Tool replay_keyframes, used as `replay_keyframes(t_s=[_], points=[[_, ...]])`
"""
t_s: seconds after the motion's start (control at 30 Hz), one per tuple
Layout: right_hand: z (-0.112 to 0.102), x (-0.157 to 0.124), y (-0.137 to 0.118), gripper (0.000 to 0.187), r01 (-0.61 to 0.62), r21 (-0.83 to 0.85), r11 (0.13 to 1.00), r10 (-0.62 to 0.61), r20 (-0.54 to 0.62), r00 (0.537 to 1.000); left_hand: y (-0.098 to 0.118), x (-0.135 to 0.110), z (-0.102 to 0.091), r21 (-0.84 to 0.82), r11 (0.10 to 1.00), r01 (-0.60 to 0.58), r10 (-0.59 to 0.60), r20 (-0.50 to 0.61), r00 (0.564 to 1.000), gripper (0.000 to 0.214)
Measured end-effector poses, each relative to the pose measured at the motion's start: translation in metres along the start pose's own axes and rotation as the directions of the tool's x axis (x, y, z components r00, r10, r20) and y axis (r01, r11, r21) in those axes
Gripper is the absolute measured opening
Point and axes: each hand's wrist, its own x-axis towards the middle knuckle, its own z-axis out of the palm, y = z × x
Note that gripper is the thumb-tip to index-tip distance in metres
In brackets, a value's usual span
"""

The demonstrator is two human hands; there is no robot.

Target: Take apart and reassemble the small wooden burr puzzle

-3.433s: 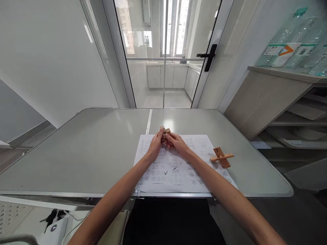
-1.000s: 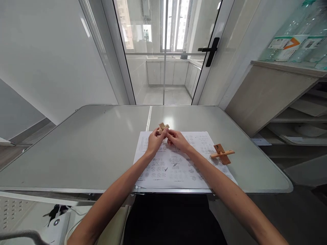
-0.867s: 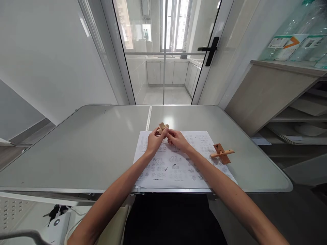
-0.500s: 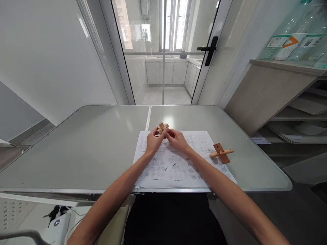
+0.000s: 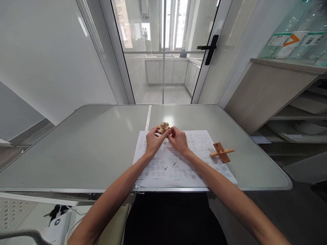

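Between my two hands is a small wooden burr puzzle (image 5: 163, 127) of interlocking light-brown blocks, held above the far edge of the printed sheets (image 5: 168, 170). My left hand (image 5: 154, 139) grips it from the left, thumb across the near side. On the right side, the fingers of my right hand (image 5: 178, 139) are closed on the puzzle, close to the left thumb. Part of the puzzle is hidden behind the fingers. To the right, on the edge of the sheets, lies a wooden piece (image 5: 221, 152): a flat marked plate crossed by a round stick.
The grey table (image 5: 76, 149) has a seam down its middle. A glass door (image 5: 153, 75) with a black handle stands beyond it. Plastic bottles (image 5: 293, 44) sit on a shelf unit at right. A white box (image 5: 59, 226) and cables are below the table at left.
The puzzle has turned slightly in my hands and shows more of its blocks. My right hand has shifted a little to the right and its grip has changed.
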Motion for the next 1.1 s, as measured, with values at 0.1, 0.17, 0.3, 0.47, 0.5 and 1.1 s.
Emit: replay_keyframes(t_s=[0.1, 0.17, 0.3, 0.47, 0.5, 1.1], points=[[0.001, 0.000, 0.001, 0.028, -0.025, 0.061, 0.998, 0.023, 0.035, 0.999, -0.003, -0.001, 0.002, -0.026, 1.000, -0.003, 0.003, -0.019, 1.000, 0.045], [0.001, 0.001, -0.001, 0.029, -0.044, 0.132, 0.990, 0.027, 0.123, 0.992, -0.005, 0.000, 0.002, -0.067, 0.998, 0.022, -0.023, -0.012, 1.000, 0.047], [-0.001, 0.003, -0.007, 0.041, -0.128, 0.297, 0.946, 0.031, 0.311, 0.950, -0.005, 0.002, -0.001, -0.133, 0.988, 0.082, -0.077, 0.043, 0.996, 0.047], [-0.008, 0.006, -0.011, 0.049, -0.232, 0.428, 0.873, 0.046, 0.401, 0.915, -0.003, 0.004, -0.003, -0.201, 0.973, 0.117, -0.095, 0.115, 0.989, 0.046], [-0.009, 0.006, -0.010, 0.049, -0.245, 0.448, 0.860, 0.047, 0.409, 0.911, -0.003, 0.004, -0.003, -0.208, 0.971, 0.119, -0.095, 0.124, 0.988, 0.046], [-0.025, 0.008, -0.019, 0.042, -0.465, 0.615, 0.637, 0.016, 0.593, 0.805, -0.003, 0.007, -0.010, -0.507, 0.812, 0.288, -0.012, 0.479, 0.878, 0.069]])
